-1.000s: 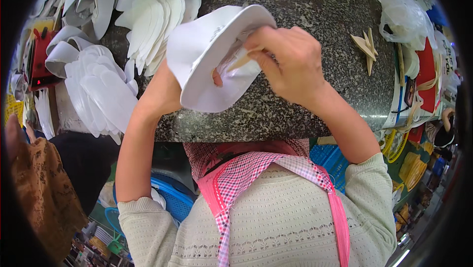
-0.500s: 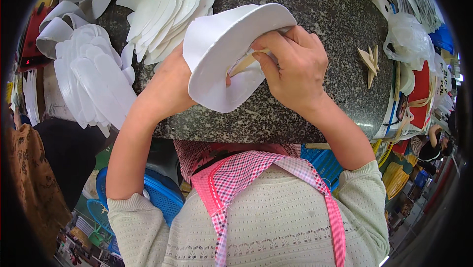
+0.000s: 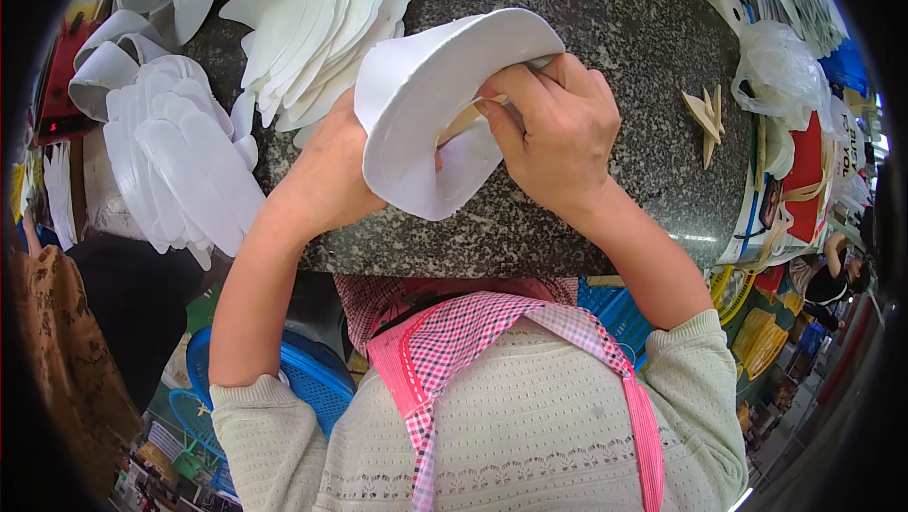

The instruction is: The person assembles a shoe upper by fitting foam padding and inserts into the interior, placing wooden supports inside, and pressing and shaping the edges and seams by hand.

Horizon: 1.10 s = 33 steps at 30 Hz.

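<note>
A white curved piece (image 3: pixel 402 124), which looks like a shoe upper, is bent into a bowl shape above the dark stone tabletop. My left hand (image 3: pixel 331 167) is closed on its left side; most of those fingers are hidden behind it, with one fingertip showing inside the fold. Inside the hollow, my right hand (image 3: pixel 558 124) pinches a thin beige strip (image 3: pixel 461 121) between thumb and forefinger, its other fingers curled against the far edge. The strip's lower end runs into the crease of the white piece.
Fanned white curved pieces (image 3: pixel 317 25) lie at the far left, beside a pile of long white sole-shaped pieces (image 3: pixel 180 148). Small beige strips (image 3: pixel 705 122) rest on the speckled stone table (image 3: pixel 653 77) at right, near a plastic bag (image 3: pixel 780 68). Blue baskets (image 3: pixel 317 380) stand below the table.
Both hands and the white piece have shifted very slightly. The right hand has moved a little left, and its grip on the beige strip stays much the same.
</note>
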Each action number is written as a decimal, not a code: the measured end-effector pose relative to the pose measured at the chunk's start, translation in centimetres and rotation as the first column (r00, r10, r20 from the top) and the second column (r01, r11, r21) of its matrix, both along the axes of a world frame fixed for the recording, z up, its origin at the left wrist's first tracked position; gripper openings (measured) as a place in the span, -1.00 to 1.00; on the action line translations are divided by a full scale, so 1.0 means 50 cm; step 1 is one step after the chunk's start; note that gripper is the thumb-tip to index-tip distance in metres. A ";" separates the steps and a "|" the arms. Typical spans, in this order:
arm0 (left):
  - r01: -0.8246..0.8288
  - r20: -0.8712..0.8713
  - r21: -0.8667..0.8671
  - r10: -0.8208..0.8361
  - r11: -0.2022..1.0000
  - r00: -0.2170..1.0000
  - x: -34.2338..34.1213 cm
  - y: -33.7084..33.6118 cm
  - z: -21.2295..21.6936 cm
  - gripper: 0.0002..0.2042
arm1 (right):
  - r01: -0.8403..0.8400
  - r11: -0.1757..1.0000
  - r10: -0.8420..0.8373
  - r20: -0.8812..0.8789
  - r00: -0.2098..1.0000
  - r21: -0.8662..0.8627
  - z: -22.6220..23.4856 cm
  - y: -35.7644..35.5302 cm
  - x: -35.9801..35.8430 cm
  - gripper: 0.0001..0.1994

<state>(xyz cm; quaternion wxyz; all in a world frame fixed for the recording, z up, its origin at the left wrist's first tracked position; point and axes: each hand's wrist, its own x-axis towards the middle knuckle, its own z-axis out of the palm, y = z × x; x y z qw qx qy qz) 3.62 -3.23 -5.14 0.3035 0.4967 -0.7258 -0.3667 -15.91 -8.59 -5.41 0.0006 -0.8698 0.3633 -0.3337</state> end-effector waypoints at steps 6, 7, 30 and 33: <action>0.073 -0.034 -0.020 -0.074 0.997 0.997 0.004 -0.003 -0.019 -0.80 | 0.015 0.999 -0.015 0.005 1.000 -0.029 -0.008 0.000 0.001 -0.85; 0.074 -0.034 -0.019 -0.075 0.997 0.997 0.002 -0.005 -0.017 -0.80 | 0.016 0.999 -0.016 0.005 1.000 -0.028 -0.009 -0.001 0.002 -0.85; 0.169 0.192 0.030 -0.172 0.985 0.966 -0.006 -0.028 0.011 -0.65 | -0.134 0.988 0.119 0.171 0.978 0.080 -0.033 -0.030 -0.021 -0.88; 0.169 0.148 0.078 -0.179 0.982 0.973 -0.011 -0.031 0.019 -0.66 | -0.152 0.984 0.133 0.187 0.973 0.095 -0.039 -0.033 -0.040 -0.90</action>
